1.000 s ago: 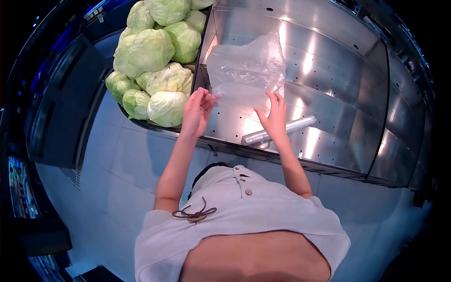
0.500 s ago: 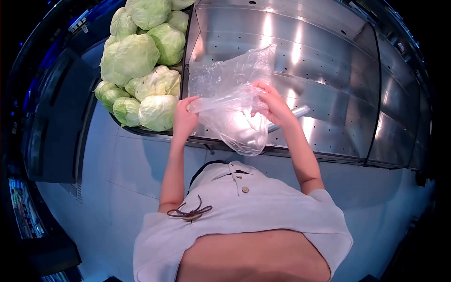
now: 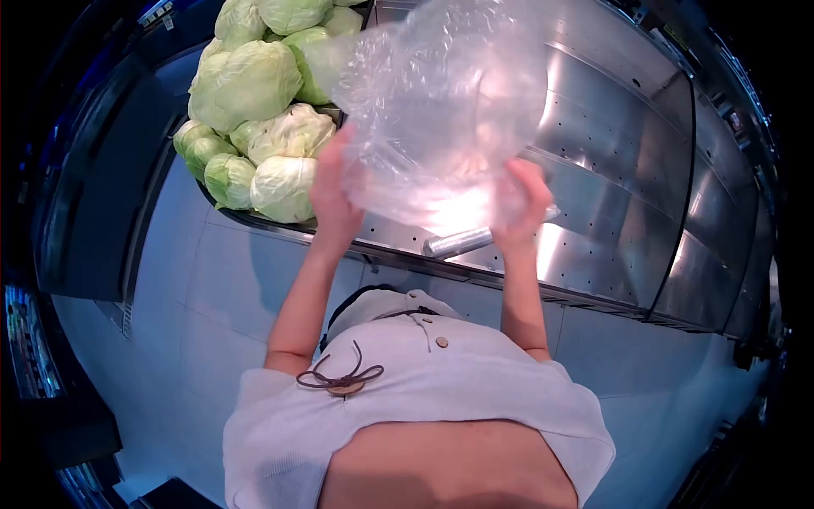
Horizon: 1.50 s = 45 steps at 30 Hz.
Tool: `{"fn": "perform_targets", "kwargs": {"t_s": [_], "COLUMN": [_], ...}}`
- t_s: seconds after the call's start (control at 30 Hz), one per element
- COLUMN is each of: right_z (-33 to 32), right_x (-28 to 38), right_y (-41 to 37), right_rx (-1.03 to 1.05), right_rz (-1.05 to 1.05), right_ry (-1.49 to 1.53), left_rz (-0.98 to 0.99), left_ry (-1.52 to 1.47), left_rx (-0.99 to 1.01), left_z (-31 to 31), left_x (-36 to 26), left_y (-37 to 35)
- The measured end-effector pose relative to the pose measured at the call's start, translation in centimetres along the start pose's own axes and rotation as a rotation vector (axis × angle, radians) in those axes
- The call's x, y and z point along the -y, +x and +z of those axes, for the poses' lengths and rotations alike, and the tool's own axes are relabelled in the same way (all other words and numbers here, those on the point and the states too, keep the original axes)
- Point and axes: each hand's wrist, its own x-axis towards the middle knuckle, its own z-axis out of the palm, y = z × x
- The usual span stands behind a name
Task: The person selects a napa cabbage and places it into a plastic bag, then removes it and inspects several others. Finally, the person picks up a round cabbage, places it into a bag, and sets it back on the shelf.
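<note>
A clear plastic bag [image 3: 432, 110] is stretched between my two hands, puffed upward and away from me over the metal shelf. My left hand [image 3: 337, 188] is closed on the bag's near left edge, close to the cabbages [image 3: 284, 188]; its fingers are partly blurred. At the near right edge my right hand [image 3: 521, 204] grips the plastic, fingers curled. Below the bag lies a roll of clear bags [image 3: 458, 243] on the shelf's front part, partly hidden by the right hand. Nothing shows inside the bag.
Several cabbages are piled in a dark-edged bin at the left. The stepped metal shelf [image 3: 610, 187], dotted with small holes, runs off to the right, with a dark divider [image 3: 688, 170] across it. Pale floor tiles [image 3: 246, 280] lie in front.
The bag has swung up and away from me and spread wider. My right hand has shifted right and down, and the hands are farther apart. The roll is more exposed.
</note>
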Motion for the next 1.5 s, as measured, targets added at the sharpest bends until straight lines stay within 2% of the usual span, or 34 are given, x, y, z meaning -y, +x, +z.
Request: {"fn": "perform_targets", "kwargs": {"t_s": [0.03, 0.07, 0.1, 0.13, 0.17, 0.2, 0.23, 0.3, 0.33, 0.43, 0.47, 0.57, 0.6, 0.67, 0.7, 0.73, 0.77, 0.83, 0.87, 0.97, 1.0, 1.03, 1.1, 1.13, 1.23, 1.27, 1.33, 1.4, 1.43, 1.5], "right_z": [1.1, 1.6, 1.9, 2.0, 1.5, 0.9, 0.8, 0.6, 0.9, 0.1, 0.2, -1.9, -2.5, -3.9, -4.2, -4.3, -3.8, -2.9, -2.9, -2.2, -1.6, -1.0, -0.8, -0.6, -0.1, -0.1, -0.2, 0.4, 0.6, -0.4], "right_x": [-1.6, -5.2, -8.4, -8.8, -8.5, -8.1, -8.1, -8.1, -8.3, -6.1, -7.7, -9.5, -7.8, -9.7, -9.8, -9.6, -9.2, -8.7, -8.9, -6.4, -6.8, -7.2, -7.1, -7.3, -8.1, -8.1, -7.7, -6.6, -6.2, -8.3], "right_y": [-2.1, -5.7, -9.0, -10.9, -12.2, -12.5, -12.5, -12.6, -12.3, -8.6, -9.4, -9.2, -7.8, -7.7, -7.2, -7.0, -7.3, -8.0, -10.2, -12.3, -12.3, -12.3, -12.3, -12.5, -12.7, -12.7, -12.4, -11.1, -10.6, -9.9], "right_rx": [0.252, 0.551, 0.848, 0.712, 0.576, 0.536, 0.497, 0.401, 0.342, 0.277, 0.205, 0.572, 0.686, 1.077, 1.263, 1.43, 1.47, 1.526, 1.24, 0.551, 0.538, 0.532, 0.416, 0.439, 0.464, 0.453, 0.442, 0.461, 0.47, 0.525], "right_rz": [0.219, 0.333, 0.443, 0.467, 0.482, 0.43, 0.582, 0.892, 1.05, 1.542, 1.68, 1.4, 1.323, 1.278, 1.236, 1.08, 0.937, 0.631, 0.721, 0.95, 0.911, 0.871, 0.995, 1.022, 1.111, 1.128, 1.166, 1.031, 0.962, 1.005], "right_ry": [-0.008, -0.136, -0.267, -0.16, -0.052, -0.063, 0.061, 0.305, 0.527, 1.012, 1.074, 1.432, 1.303, 1.125, 1.026, 1.175, 1.279, 1.475, 1.656, 1.856, 1.991, 2.127, 2.108, 2.089, 2.044, 2.016, 1.958, 2.082, 2.143, 1.929], "left_rz": [-0.32, -0.402, -0.783, -0.653, -0.651, -0.703, -0.758, -1.398, -1.577, -1.641, -1.7, -1.28, -1.094, -0.732, -0.649, -0.566, -0.591, -0.726, -0.832, -1.333, -1.52, -1.429, -1.2, -1.034, -0.344, -0.147, -0.067, -0.334, -0.382, -0.468], "left_ry": [0.149, 0.11, 0.207, 0.215, 0.109, 0.03, -0.045, -0.496, -0.762, -1.245, -1.314, -1.351, -1.252, -1.39, -1.5, -1.612, -1.768, -1.894, -1.867, -1.538, -1.368, -1.111, -0.607, -0.28, 0.062, 0.198, -0.159, -0.396, -0.264, 0.016], "left_rx": [0.509, 0.725, 1.255, 1.27, 1.072, 0.916, 0.771, 0.545, 0.38, 0.478, 0.448, 1.004, 1.247, 1.357, 1.297, 1.235, 1.058, 0.717, 0.561, 0.293, 0.234, 0.325, 0.487, 0.359, 0.083, 0.047, 0.305, 0.726, 0.934, 1.347], "left_z": [0.3, 1.6, 2.3, 2.3, 1.6, 1.1, 0.5, 0.2, 0.0, -1.5, -2.0, -4.3, -5.9, -7.3, -7.4, -7.5, -7.3, -7.6, -8.0, -8.6, -8.4, -8.0, -6.8, -6.4, -6.8, -6.8, -6.5, -4.9, -4.0, -2.3], "left_x": [1.7, 5.9, 7.2, 8.6, 8.0, 7.7, 7.4, 6.7, 6.0, 4.7, 4.0, 8.3, 5.0, 8.6, 8.6, 8.5, 8.1, 7.5, 8.1, 5.4, 4.2, 4.0, 3.9, 1.9, -2.3, -4.4, -4.8, -4.6, -2.8, 1.7], "left_y": [-2.2, -6.6, -7.6, -10.2, -11.4, -12.0, -12.7, -11.7, -10.9, -8.4, -7.8, -9.1, -6.0, -7.1, -6.9, -6.8, -7.0, -7.6, -8.7, -7.0, -6.1, -6.4, -6.9, -6.6, -4.5, -3.6, -4.3, -5.7, -7.4, -11.5]}}
